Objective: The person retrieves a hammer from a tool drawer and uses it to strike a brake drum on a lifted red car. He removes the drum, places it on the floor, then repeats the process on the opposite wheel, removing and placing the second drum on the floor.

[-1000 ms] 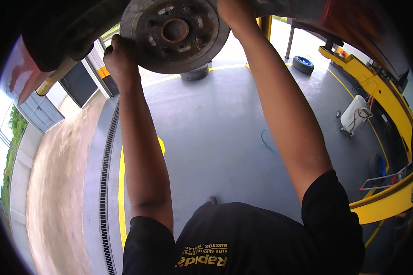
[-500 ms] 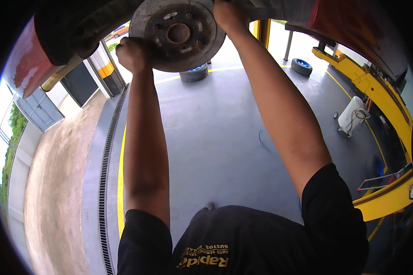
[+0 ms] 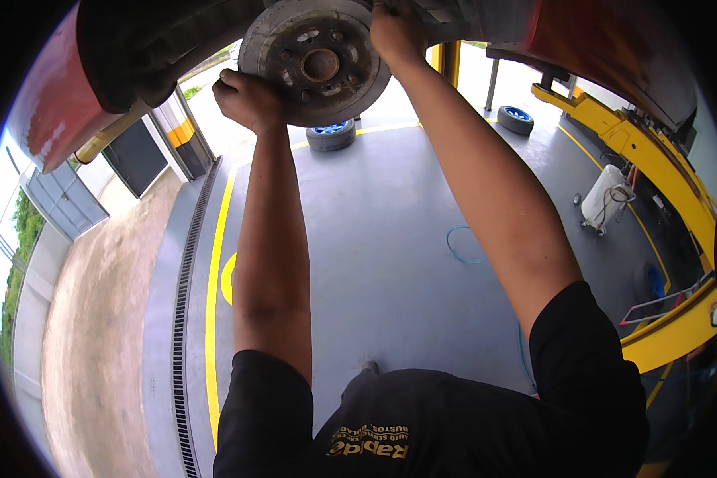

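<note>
Spreading beneath everything, the grey floor [image 3: 390, 303] shows between the person's raised forearms. Above it the car [image 3: 44, 119] runs across the top of the view, its red panels at either side and its dark underside between. A yellow lift arm [image 3: 653, 171] curves down the right edge, with a white tank [image 3: 608, 197] standing inside its bend. One blue-rimmed wheel [image 3: 331, 139] lies on the floor beyond and below the left hand's side of the work; another wheel [image 3: 515, 120] lies farther to the right.

Straight ahead and high, at the top middle, is the disc [image 3: 317, 62], under the car and between the two hands. Being round, it has no long axis; its flat face is turned toward the person, so its turning axis points roughly their way. The hands sit on a slant across it: the left hand [image 3: 252, 100] by its lower left rim, the right hand [image 3: 398, 36] by its upper right rim. Neither is plainly nearer the middle. Both are curled and overlap the rim in view, but their fingertips are hidden, so I cannot tell whether either pinches the edge or only presses on it.

Smaller still, the rusty hub [image 3: 320, 67] sits midway between the hands, ringed by studs [image 3: 354, 80].
</note>
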Demonstrator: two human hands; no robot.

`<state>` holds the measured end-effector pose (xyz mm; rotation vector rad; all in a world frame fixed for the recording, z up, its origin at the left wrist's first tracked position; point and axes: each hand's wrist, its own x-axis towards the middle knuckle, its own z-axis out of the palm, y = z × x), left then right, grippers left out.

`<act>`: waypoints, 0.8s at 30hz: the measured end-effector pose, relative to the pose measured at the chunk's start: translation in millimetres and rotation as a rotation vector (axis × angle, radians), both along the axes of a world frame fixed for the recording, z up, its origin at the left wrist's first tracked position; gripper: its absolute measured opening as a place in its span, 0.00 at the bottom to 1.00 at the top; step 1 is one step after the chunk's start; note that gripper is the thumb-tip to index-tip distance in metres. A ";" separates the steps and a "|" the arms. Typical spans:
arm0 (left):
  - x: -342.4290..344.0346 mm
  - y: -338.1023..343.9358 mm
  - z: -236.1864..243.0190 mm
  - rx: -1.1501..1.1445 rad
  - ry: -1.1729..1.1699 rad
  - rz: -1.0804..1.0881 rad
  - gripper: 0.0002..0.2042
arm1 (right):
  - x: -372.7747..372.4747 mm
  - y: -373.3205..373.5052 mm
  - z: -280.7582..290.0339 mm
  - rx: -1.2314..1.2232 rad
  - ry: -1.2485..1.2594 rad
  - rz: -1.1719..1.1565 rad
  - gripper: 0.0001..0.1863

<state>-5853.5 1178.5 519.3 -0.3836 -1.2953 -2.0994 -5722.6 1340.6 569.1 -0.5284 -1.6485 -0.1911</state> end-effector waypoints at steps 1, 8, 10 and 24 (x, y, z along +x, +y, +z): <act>0.3 -0.6 0.0 0.000 -0.027 -0.020 0.25 | 1.0 -3.2 0.5 -0.226 0.063 0.107 0.29; 5.5 -4.5 -3.6 -0.054 -0.011 -0.012 0.24 | 10.7 -19.8 13.8 -0.553 0.199 0.269 0.26; 4.5 -6.1 -5.5 -0.047 0.021 -0.016 0.23 | 14.8 -17.7 15.1 -0.508 0.159 0.284 0.25; 12.7 -5.1 -38.3 0.020 -0.041 -0.196 0.22 | 21.7 -23.6 35.8 -0.523 0.086 0.229 0.27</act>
